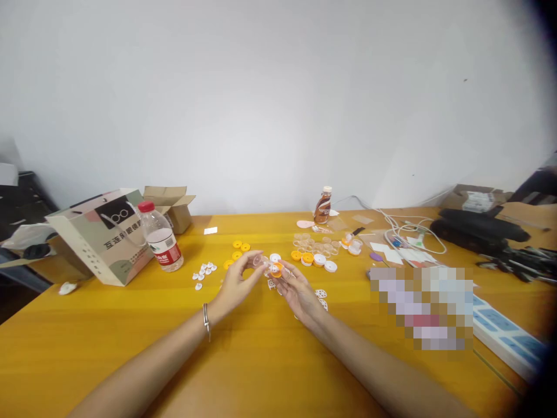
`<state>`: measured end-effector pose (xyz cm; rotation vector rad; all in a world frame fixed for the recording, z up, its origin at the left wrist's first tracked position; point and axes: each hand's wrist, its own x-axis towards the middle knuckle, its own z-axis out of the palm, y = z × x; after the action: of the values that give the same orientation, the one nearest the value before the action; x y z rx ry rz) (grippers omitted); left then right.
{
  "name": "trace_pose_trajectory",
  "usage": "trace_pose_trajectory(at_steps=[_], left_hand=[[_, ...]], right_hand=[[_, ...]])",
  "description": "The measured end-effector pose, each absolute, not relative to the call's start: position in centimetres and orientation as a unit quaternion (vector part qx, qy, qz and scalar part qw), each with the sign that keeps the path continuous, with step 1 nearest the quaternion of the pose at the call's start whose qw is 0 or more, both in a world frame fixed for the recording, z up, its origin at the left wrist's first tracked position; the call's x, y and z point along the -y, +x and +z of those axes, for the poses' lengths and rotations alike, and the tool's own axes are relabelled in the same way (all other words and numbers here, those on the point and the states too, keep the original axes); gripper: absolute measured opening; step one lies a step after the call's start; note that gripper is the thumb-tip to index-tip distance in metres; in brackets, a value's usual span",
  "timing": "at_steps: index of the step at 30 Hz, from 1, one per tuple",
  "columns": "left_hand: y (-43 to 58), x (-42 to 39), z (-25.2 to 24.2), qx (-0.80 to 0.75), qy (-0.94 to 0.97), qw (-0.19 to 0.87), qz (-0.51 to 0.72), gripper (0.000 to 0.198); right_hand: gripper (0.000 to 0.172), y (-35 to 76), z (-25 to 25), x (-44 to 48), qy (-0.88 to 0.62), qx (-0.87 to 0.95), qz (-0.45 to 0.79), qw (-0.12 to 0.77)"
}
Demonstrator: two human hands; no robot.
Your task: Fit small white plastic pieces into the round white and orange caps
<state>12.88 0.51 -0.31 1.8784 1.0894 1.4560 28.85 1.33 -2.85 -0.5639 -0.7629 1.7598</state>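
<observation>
I see the held cup as clear and colourless, and the held piece as orange with white. On my feed the table is yellow-brown, the discs yellow, the small knobs plain white. Of the 2 bottles I can make out, the water bottle is clear with a red cap and red-and-white label; the drink bottle is brown, topped in white. The paper bag shows me cream with a black panel bearing white spectacles. The power strip is white and blue.
</observation>
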Motion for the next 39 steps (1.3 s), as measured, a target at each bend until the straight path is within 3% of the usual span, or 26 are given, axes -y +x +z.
trace_pose_trajectory(at_steps=[13, 20, 29, 33, 39], left_hand=[[13.1, 0.8, -1.9, -0.394, 0.724, 0.156, 0.545, 0.029], [13.4, 0.7, -3.0, -0.4, 0.724, 0.182, 0.532, 0.028], [13.8, 0.7, -3.1, -0.393, 0.678, 0.229, 0.577, 0.025], [13.4, 0.4, -2.5, -0.391, 0.703, 0.226, 0.549, 0.027], [12.2, 0.7, -1.2, -0.449, 0.709, 0.241, 0.488, 0.024]], right_hand=[[0.016, 28.6, -3.1, -1.0, -0.247, 0.369, 0.718, 0.537], [0.026, 28.3, -2.7, -0.5, -0.242, 0.404, 0.71, 0.524], [0.023, 28.4, -2.6, -0.3, -0.25, 0.41, 0.698, 0.531], [0.034, 28.6, -2.6, -0.5, -0.255, 0.429, 0.694, 0.519], [0.029, 28.3, -3.1, -0.4, -0.271, 0.514, 0.618, 0.529]])
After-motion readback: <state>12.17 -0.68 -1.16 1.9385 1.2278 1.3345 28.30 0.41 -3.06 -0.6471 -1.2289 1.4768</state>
